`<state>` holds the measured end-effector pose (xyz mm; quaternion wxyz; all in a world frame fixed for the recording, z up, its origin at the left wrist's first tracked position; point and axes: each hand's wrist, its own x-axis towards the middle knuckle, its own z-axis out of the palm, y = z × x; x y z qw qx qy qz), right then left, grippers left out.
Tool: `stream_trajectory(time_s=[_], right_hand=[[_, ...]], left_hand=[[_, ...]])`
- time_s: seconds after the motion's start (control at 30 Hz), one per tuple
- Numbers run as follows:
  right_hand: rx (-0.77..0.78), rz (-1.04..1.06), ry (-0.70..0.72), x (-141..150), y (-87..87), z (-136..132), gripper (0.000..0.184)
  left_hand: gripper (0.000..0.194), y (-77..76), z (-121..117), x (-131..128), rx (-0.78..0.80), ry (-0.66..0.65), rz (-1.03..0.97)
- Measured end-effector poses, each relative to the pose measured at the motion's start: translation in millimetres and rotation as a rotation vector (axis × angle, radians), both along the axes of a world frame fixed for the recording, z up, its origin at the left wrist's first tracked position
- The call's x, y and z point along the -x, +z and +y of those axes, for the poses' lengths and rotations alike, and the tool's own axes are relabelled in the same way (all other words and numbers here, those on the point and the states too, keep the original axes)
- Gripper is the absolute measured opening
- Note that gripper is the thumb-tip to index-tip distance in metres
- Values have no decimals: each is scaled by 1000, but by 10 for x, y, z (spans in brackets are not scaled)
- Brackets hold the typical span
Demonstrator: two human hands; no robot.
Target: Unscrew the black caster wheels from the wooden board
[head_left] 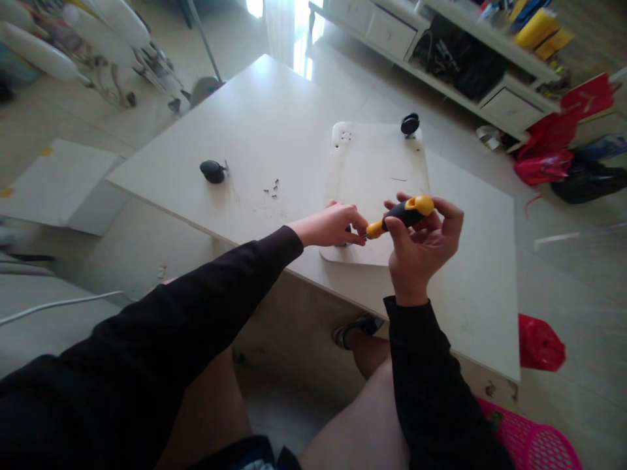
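Observation:
In my right hand (426, 245) is a yellow and black screwdriver (402, 217), its shaft pointing left toward the fingertips of my left hand (337, 224). The left fingers are closed around the screwdriver's tip, at the near left corner of a white board (379, 160). A dark part, perhaps a caster, shows between those fingers; what they pinch is hidden. The board lies flat on a white table (470, 274). One black caster (410, 124) stands at its far right corner. Another caster (212, 172) lies on the table to the left, near several small screws (274, 189).
A thin dark strip (398, 179) lies on the board. Beyond the table stands a white cabinet (392, 32) with open shelves. Red bags (543, 160) and a red stool (541, 343) are on the right, a pink basket (539, 444) below. A white box (63, 186) sits left.

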<state>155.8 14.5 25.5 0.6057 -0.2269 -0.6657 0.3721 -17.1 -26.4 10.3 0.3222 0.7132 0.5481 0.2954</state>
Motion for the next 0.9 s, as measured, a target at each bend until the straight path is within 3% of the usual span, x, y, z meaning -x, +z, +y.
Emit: stream_trajectory(time_s=[0.9], right_hand=[[-49,-39,95,55,-50,2,54]], left_hand=[[8,-77,7,-1,-5,61,2]])
